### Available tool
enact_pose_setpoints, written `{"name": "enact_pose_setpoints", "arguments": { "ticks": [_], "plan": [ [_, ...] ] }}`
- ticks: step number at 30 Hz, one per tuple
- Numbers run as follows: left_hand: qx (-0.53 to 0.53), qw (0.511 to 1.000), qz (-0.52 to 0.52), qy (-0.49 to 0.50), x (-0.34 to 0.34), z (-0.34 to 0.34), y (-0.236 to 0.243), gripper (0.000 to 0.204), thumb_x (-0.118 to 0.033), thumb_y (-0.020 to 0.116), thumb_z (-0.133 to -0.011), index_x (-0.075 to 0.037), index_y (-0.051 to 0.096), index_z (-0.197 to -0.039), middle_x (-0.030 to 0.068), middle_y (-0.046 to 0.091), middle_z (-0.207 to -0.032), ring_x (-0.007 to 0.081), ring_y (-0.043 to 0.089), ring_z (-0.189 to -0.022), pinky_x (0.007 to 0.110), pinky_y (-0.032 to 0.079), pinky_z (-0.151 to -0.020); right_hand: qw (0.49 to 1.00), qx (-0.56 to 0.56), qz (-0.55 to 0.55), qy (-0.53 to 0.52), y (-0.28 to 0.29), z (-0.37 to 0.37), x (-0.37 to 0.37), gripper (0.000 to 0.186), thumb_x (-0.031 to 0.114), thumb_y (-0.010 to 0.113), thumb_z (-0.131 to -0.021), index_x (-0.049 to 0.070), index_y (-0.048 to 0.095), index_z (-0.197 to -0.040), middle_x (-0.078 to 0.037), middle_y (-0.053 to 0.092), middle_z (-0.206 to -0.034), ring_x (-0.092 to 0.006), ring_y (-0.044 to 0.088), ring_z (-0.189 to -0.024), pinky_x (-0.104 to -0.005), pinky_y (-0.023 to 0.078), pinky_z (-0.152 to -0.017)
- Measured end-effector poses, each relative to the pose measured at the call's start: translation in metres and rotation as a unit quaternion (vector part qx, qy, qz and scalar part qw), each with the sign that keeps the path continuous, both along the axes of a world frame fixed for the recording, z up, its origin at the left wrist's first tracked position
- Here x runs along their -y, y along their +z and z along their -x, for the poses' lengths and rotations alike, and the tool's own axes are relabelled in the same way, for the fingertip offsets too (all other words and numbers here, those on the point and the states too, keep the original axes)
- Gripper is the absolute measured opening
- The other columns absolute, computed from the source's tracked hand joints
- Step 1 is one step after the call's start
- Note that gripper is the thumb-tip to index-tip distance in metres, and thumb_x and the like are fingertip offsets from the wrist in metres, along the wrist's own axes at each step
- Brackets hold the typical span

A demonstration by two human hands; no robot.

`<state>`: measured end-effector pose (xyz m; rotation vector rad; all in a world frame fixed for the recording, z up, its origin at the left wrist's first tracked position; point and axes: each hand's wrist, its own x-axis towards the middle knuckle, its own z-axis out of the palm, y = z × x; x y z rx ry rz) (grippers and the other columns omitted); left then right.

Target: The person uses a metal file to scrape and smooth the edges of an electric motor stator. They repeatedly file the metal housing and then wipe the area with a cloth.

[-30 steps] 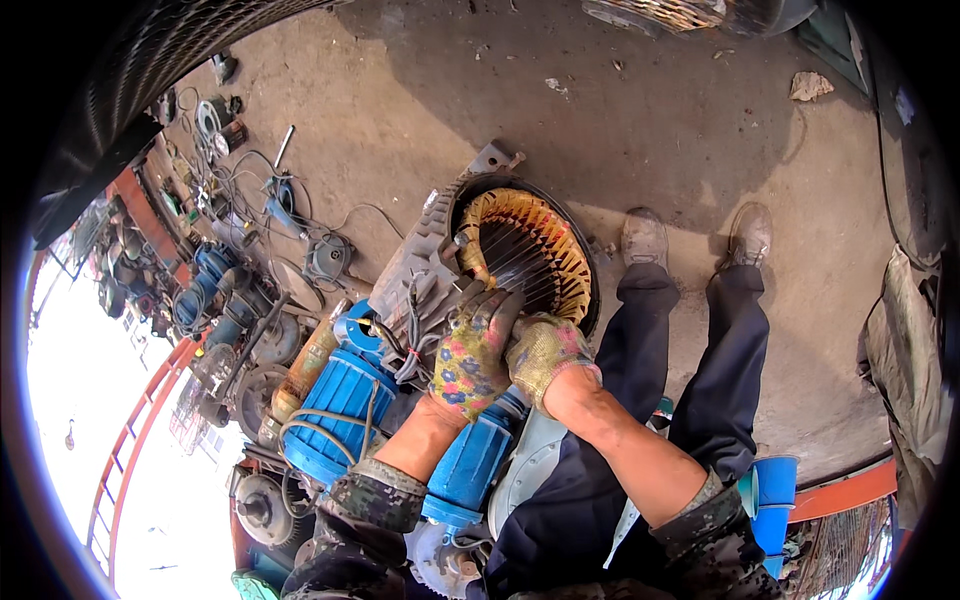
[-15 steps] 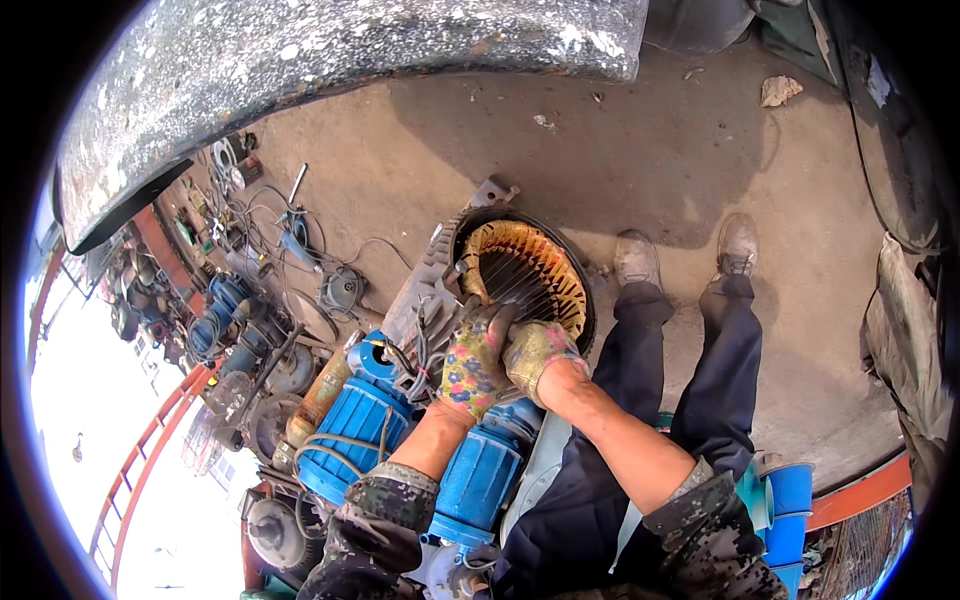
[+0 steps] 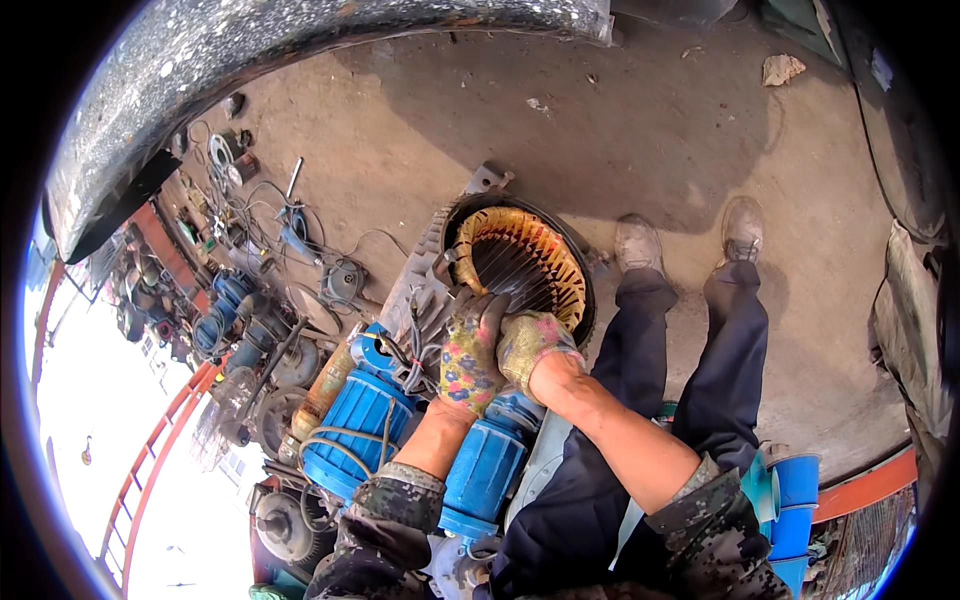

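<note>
A motor stator (image 3: 575,235) lies with its open end up, its ring of yellow-brown copper windings (image 3: 535,240) bound with cord. Thin pale strands stretch across the dark bore. Both my hands wear flower-patterned work gloves with dirty fingers and meet at the stator's near rim. My left hand (image 3: 470,355) is curled at the near-left part of the windings. Close beside it, my right hand (image 3: 533,348) is closed, fingers turned inward against the rim. What the fingers grip is hidden by the gloves. Grey lead wires (image 3: 418,365) bunch on the ribbed housing (image 3: 425,270), left of my left hand.
Two blue motors (image 3: 358,425) (image 3: 482,475) stand below and left of the stator. Tools and cables (image 3: 295,230) litter the ground at left, near an orange ladder (image 3: 150,460). Blue buckets (image 3: 793,520) stand lower right. A large speckled grey shape (image 3: 250,50) spans the top.
The whole view has shifted a little. My left hand's fingers have moved slightly leftward along the near rim; my right hand stays beside it. The stator remains in place.
</note>
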<state>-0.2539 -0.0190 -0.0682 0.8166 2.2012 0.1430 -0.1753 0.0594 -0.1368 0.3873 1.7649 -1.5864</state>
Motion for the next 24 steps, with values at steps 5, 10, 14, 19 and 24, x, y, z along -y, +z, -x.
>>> {"name": "enact_pose_setpoints", "arguments": {
  "ticks": [5,10,14,19,24],
  "plan": [
    [-0.003,1.0,-0.007,-0.001,-0.006,0.002,0.006,0.067,-0.014,0.084,-0.078,-0.004,0.057,-0.138,0.0227,0.062,-0.132,0.0427,0.058,-0.126,0.049,0.048,-0.105,0.995,0.016,0.045,-0.086,0.001,-0.013,-0.009,0.022,0.022,0.062,-0.092,0.009,0.076,-0.103,-0.018,0.074,-0.11,-0.039,0.07,-0.103,-0.0486,0.056,-0.088],
    [0.045,0.997,-0.027,-0.054,-0.026,-0.062,0.036,0.063,0.003,0.066,-0.078,0.002,0.053,-0.14,0.0185,0.06,-0.132,0.0368,0.053,-0.13,0.054,0.036,-0.117,0.998,-0.048,-0.018,-0.044,0.029,-0.116,-0.015,0.016,0.016,0.063,-0.085,0.009,0.073,-0.097,-0.013,0.072,-0.099,-0.034,0.069,-0.098,-0.0448,0.055,-0.086],
    [0.072,0.996,-0.022,-0.038,-0.022,-0.094,0.038,0.061,0.001,0.064,-0.08,0.002,0.053,-0.14,0.0174,0.059,-0.133,0.0351,0.052,-0.13,0.054,0.035,-0.119,0.997,-0.046,-0.018,-0.053,0.035,-0.153,-0.019,0.01,0.013,0.063,-0.083,0.01,0.07,-0.089,-0.006,0.07,-0.094,-0.0288,0.067,-0.097,-0.0418,0.054,-0.087],
    [0.062,0.997,-0.012,-0.051,-0.019,-0.095,0.028,0.059,0.0,0.064,-0.081,0.001,0.054,-0.139,0.0168,0.059,-0.129,0.035,0.054,-0.127,0.054,0.035,-0.118,0.997,-0.033,-0.011,-0.069,0.022,-0.161,-0.011,0.011,0.015,0.063,-0.082,0.01,0.07,-0.089,-0.007,0.07,-0.094,-0.0295,0.067,-0.097,-0.0413,0.054,-0.087],
    [0.019,0.999,-0.029,-0.027,-0.014,-0.091,0.02,0.059,-0.001,0.069,-0.08,0.002,0.056,-0.137,0.0186,0.06,-0.125,0.0373,0.056,-0.124,0.055,0.036,-0.117,0.997,0.003,0.019,-0.078,0.023,-0.132,-0.018,0.011,0.014,0.064,-0.083,0.007,0.07,-0.089,-0.011,0.071,-0.096,-0.0323,0.067,-0.096,-0.0424,0.054,-0.085]
  ]
}}
